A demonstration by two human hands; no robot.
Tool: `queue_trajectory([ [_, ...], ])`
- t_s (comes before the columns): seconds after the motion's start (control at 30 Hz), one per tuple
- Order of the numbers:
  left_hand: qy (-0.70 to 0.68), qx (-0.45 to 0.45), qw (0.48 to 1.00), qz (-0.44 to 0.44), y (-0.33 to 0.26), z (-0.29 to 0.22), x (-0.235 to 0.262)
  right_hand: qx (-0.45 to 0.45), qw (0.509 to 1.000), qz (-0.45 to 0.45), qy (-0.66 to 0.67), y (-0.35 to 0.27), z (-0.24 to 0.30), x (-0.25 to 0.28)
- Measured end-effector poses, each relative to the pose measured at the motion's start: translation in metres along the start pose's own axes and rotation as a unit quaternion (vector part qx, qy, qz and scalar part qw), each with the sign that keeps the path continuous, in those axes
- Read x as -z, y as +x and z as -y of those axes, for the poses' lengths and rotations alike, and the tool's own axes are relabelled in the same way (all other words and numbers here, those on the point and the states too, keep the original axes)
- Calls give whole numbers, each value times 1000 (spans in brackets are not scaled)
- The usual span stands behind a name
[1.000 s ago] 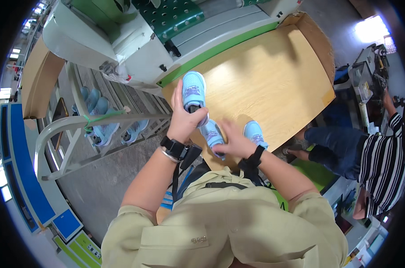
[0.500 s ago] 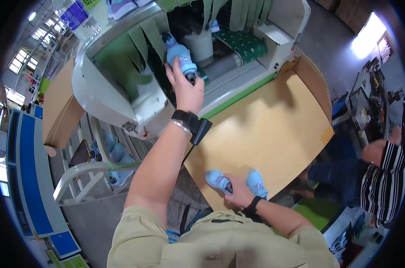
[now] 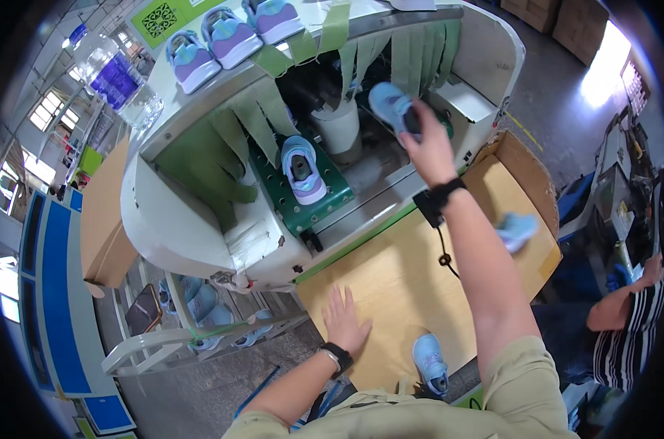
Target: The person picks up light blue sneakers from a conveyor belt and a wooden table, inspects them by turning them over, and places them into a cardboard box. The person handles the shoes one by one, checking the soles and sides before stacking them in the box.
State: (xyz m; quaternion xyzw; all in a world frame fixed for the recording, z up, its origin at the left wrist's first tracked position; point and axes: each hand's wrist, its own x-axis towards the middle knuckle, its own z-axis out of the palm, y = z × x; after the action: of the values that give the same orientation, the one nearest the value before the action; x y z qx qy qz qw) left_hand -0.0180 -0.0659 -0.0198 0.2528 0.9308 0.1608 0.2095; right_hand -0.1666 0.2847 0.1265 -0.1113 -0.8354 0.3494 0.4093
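My right hand (image 3: 429, 144) is closed on a light blue sneaker (image 3: 389, 104), gripping it by the heel end over the right-hand belt at the machine's opening. On the left-hand green perforated belt (image 3: 332, 207) rests another sneaker (image 3: 303, 175), heel toward me, with no hand on it. My left hand (image 3: 344, 322) lies flat, fingers spread, on the tan board (image 3: 383, 293). A blue sneaker (image 3: 429, 357) sits near the board's close edge, by my body. Toward the board's right side is a motion-blurred blue sneaker (image 3: 517, 231).
The white machine (image 3: 178, 197) has green fabric strips (image 3: 251, 124) hanging across its opening and a white cylinder (image 3: 339, 132) between the belts. On top are several sneakers (image 3: 229, 36) and a water bottle (image 3: 116, 80). A metal rack (image 3: 149, 344) holds more shoes. A person (image 3: 625, 314) in stripes stands at right.
My left hand has left the sneaker on the left belt and come back onto the board. My right hand has lifted a sneaker from the board to the right belt. A blurred sneaker has appeared at right.
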Motion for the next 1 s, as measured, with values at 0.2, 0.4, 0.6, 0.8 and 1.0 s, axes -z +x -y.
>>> queue_trajectory([
  [0.2, 107, -16, 984, 144, -24, 37, -20, -28, 994, -4, -102, -52, 12, -36],
  [0.4, 134, -8, 976, 173, -18, 35, -21, -77, 941, 267, -192, -180, -20, 7],
  [0.6, 137, -14, 973, 185, -13, 35, -20, -207, 937, 116, -256, -192, -118, 83],
  [0.8, 142, 7, 971, 192, -18, 27, -17, -422, 866, -116, -242, -184, -246, 149],
  [1.0, 183, 15, 960, 213, -15, 30, -18, -597, 749, -162, 238, -175, -346, 174],
])
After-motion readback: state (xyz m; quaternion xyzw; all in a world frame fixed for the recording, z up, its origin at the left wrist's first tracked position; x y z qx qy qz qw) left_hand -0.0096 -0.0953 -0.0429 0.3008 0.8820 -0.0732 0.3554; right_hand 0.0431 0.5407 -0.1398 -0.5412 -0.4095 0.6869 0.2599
